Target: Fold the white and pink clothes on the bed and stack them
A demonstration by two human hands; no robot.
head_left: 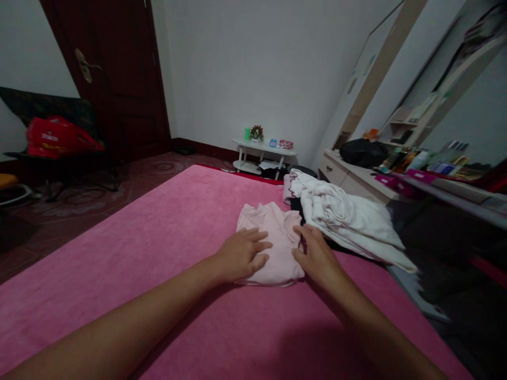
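A pale pink shirt (277, 264), folded into a small bundle, lies on the pink bed cover (166, 227). Flat on its left side rests my left hand (243, 254), fingers spread. At the shirt's right edge is my right hand (315, 252), thumb and fingers apart, fingertips touching the cloth. Just beyond the right hand is a heap of white clothing (344, 211), with a black piece of cloth partly hidden under it.
A small white table (265, 148) with little ornaments stands past the bed's far edge. To the right is a dresser (336, 171) with a black bag (363, 153) and bottles. At the left, a red bag (59, 138) sits on a chair before a dark door (106, 68).
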